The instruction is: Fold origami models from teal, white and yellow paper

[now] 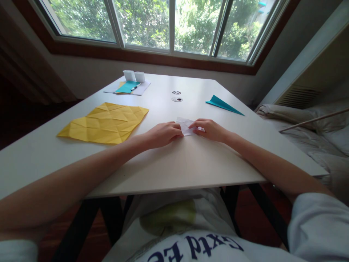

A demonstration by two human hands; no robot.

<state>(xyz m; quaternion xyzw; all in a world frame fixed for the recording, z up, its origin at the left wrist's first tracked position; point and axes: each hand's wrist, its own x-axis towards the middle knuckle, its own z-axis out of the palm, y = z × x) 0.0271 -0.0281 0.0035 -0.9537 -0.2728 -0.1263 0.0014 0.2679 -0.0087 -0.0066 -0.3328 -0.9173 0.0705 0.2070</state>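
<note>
A small folded piece of white paper (186, 126) lies on the white table (177, 163), near its middle. My left hand (163, 134) presses its fingertips onto the paper's left edge. My right hand (208, 129) pinches the paper's right side with curled fingers. Both forearms rest on the tabletop. Most of the paper is hidden under my fingers.
A creased yellow paper sheet (105, 122) lies to the left. A teal paper plane (223, 104) sits at the right. At the back left are a teal sheet with a pen (127, 87) and two small white boxes (133, 75). A bed (313, 138) stands to the right.
</note>
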